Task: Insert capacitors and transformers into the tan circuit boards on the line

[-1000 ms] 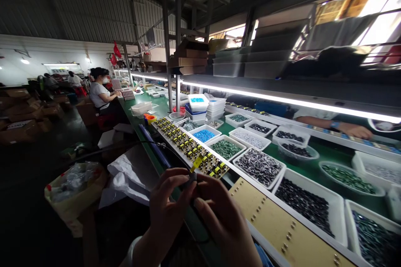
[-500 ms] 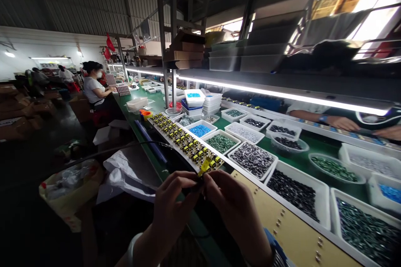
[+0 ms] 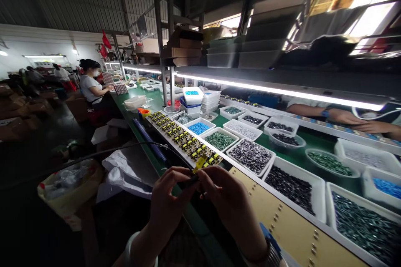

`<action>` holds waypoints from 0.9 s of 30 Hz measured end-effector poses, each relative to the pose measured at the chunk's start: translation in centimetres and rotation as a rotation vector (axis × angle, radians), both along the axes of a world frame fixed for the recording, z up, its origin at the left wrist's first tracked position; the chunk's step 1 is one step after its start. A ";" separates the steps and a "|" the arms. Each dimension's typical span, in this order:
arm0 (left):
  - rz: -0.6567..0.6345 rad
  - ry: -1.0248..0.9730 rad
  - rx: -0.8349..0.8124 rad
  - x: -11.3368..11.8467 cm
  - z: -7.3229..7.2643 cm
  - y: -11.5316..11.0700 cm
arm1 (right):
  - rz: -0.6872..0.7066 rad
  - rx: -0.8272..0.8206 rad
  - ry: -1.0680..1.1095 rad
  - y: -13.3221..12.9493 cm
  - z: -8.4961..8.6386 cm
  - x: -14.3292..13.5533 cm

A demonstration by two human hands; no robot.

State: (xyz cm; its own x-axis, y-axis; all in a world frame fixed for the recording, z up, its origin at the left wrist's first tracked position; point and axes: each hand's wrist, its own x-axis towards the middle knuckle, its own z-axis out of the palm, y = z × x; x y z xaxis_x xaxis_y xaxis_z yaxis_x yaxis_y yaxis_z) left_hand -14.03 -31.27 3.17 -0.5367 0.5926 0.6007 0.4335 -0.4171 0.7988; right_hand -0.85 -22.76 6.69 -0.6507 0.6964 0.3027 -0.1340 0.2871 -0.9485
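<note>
Both forearms rise from six o'clock and meet at centre. The left hand [image 3: 169,202] sits at about seven o'clock, back to the camera, thumb and forefinger curled forward in a pinch. The right hand [image 3: 225,204] is at five o'clock, knuckles up, its fingers [image 3: 208,179] bent toward the left ones, the tips of both hands nearly touching. The light is dim, so the right hand's grip is probably a pinch too.

Two hands [image 3: 200,204], one small dark part [image 3: 191,181].
</note>
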 end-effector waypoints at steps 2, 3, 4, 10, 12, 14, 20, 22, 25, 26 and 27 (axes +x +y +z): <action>-0.038 -0.082 -0.002 0.1 0.0 0.1 | 0.022 -0.082 0.016 0.1 -0.1 0.0; -0.062 -0.135 -0.003 0.1 0.0 0.1 | 0.037 -0.135 0.032 0.2 -0.1 0.0; -0.087 -0.187 -0.004 0.2 0.0 0.2 | 0.047 -0.189 0.047 0.3 -0.1 0.0; -0.187 -0.351 -0.035 0.2 -0.2 0.5 | 0.056 -0.349 0.100 0.1 0.0 0.0; -0.166 -0.356 -0.039 0.2 -0.1 0.7 | 0.052 -0.331 0.095 0.1 0.0 -0.1; -0.140 -0.337 -0.022 0.3 0.1 0.8 | 0.047 -0.304 0.082 0.0 -0.1 -0.2; -0.076 -0.226 0.055 0.5 0.8 1.5 | 0.065 -0.185 0.011 -0.2 -0.5 -0.3; -0.065 -0.206 0.069 0.5 0.8 1.7 | 0.058 -0.179 0.000 -0.2 -0.7 -0.4; -0.063 -0.255 0.058 0.5 0.6 1.9 | 0.041 -0.203 -0.007 -0.4 -1.0 -0.5; -0.057 -0.284 0.048 0.4 0.5 2.0 | 0.031 -0.209 -0.011 -0.5 -1.2 -0.6; -0.044 -0.312 0.037 0.4 0.4 2.1 | 0.021 -0.203 -0.021 -0.6 -1.3 -0.6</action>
